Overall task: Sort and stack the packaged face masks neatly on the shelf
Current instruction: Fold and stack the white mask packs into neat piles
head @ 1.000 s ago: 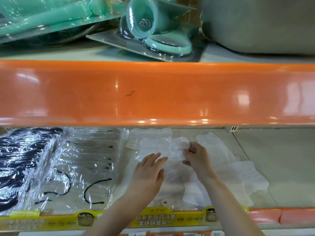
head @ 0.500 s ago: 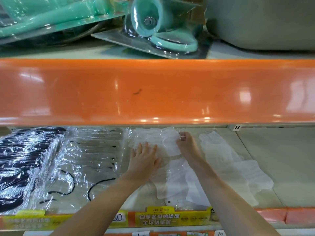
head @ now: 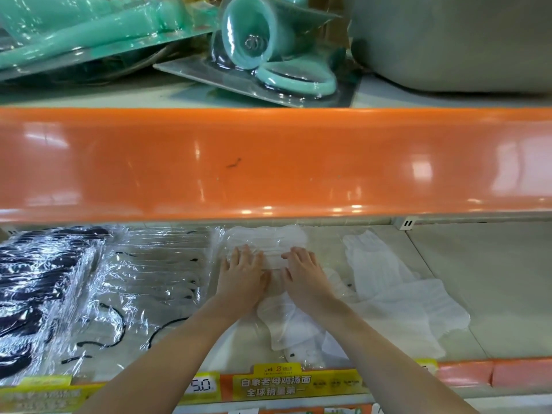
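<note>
On the lower shelf (head: pixel 478 282) lies a small pile of white face masks in clear wrappers (head: pixel 265 237), towards the back in the middle. My left hand (head: pixel 243 273) and my right hand (head: pixel 304 271) lie flat side by side on top of it, fingers straight and pointing to the back. More white wrapped masks (head: pixel 397 297) lie loose and skewed to the right and in front of my hands. A neat row of clear packs with black ear loops (head: pixel 143 282) fills the left, and black masks in wrappers (head: pixel 38 282) sit at the far left.
An orange shelf lip (head: pixel 274 162) hangs low over the masks and hides the back of the shelf. Above it lie teal blister-packed goods (head: pixel 268 49) and a grey tub (head: pixel 463 40). Yellow price labels (head: pixel 274 383) run along the front edge.
My right hand has let go of the wrapped mask it pinched and carried to the back. Both hands have moved onto the back pile and now press flat on it.
</note>
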A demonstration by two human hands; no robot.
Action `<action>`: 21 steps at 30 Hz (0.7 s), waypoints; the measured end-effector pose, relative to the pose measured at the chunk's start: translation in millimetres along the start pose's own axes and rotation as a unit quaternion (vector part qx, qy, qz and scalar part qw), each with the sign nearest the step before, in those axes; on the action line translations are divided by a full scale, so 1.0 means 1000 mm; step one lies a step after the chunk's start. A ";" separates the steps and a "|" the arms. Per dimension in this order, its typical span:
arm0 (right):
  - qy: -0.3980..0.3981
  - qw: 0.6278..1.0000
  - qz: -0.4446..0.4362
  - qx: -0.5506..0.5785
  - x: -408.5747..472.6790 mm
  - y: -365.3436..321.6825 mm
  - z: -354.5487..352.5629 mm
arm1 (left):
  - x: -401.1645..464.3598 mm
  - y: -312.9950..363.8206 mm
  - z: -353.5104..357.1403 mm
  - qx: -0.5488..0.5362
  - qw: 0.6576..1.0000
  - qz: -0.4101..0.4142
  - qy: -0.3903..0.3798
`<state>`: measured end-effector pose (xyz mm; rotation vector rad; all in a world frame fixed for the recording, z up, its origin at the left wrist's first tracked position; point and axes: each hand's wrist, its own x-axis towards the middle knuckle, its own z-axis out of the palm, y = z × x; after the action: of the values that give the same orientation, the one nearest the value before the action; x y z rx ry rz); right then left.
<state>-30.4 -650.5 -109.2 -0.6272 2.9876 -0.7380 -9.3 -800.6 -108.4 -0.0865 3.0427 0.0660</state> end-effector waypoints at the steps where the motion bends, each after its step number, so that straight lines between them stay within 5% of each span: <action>1: -0.003 1.000 -0.005 -0.017 0.000 0.000 0.002 | 0.001 0.000 0.000 0.001 1.000 -0.001 0.000; 17: 0.002 0.997 -0.022 -0.079 0.000 0.001 0.001 | -0.003 0.006 0.001 -0.017 0.999 -0.024 0.019; 21: -0.013 0.998 -0.030 -0.059 0.000 0.004 -0.006 | -0.014 0.013 -0.004 -0.021 0.997 0.002 0.079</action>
<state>-32.9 -644.8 -105.5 -0.7293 3.0177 -0.5530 3.9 -786.6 -102.4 -0.0928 3.1994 0.1306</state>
